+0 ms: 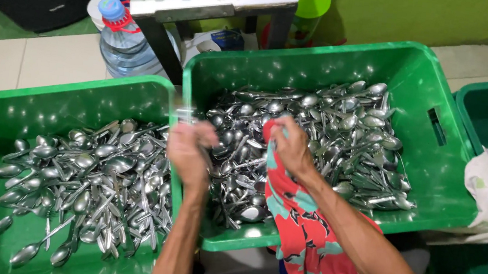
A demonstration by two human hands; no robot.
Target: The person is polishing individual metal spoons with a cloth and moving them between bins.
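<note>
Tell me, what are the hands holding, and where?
Right hand grips the red patterned cloth by its top end. Left hand holds a blurred spoon; where, unclear.

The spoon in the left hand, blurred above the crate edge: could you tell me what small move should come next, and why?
Probably lower the spoon from the left hand into the left crate. The right hand holds the red patterned cloth over the middle crate, and the left hand is already above the shared rim.

Blurred steel spoon (pixel 184 114) upright beside red patterned cloth (pixel 300 233).
</note>
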